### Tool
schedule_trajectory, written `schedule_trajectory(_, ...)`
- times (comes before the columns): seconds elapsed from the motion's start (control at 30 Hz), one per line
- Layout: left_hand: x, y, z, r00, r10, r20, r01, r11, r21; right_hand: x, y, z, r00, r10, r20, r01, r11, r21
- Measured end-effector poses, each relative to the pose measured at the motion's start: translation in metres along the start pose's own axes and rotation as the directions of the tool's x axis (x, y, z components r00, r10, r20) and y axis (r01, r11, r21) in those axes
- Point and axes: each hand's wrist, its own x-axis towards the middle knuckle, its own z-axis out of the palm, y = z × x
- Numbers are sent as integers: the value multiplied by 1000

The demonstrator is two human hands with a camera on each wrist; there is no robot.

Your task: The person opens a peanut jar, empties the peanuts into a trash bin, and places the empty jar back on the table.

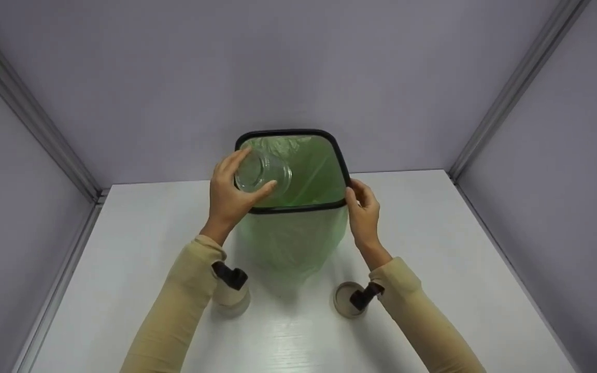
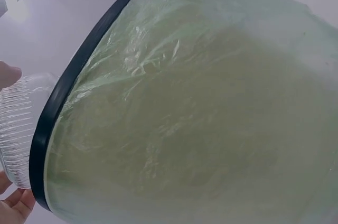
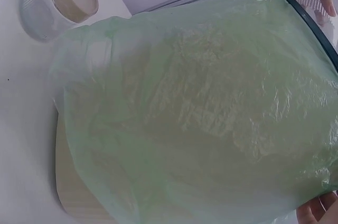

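Note:
A trash bin with a black rim (image 1: 298,208) and a green plastic bag (image 1: 303,171) lining it stands at the back of the table. The bag hangs down over the bin's outside. My left hand (image 1: 231,191) holds a clear ribbed plastic cup (image 1: 265,171) at the left part of the opening, thumb on one side and fingers on the other. The cup is tipped sideways over the bag. At the rim's right side my right hand (image 1: 365,210) grips the edge, its thumb on the near side. In the left wrist view the cup (image 2: 18,129) appears beside the rim.
A small beige-topped container (image 1: 232,299) stands near my left wrist, partly covered by a black wrist mount. Near the right wrist is another round beige-topped container (image 1: 342,303). Behind the bin rises a pale wall (image 1: 278,67), with side walls at left and right.

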Motion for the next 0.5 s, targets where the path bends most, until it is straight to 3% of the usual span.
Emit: schedule_trajectory(0.5,-5,5,-6,999,-33,-27,31,996,-80,1,-2,0,996,76,37,-75,997,-33)
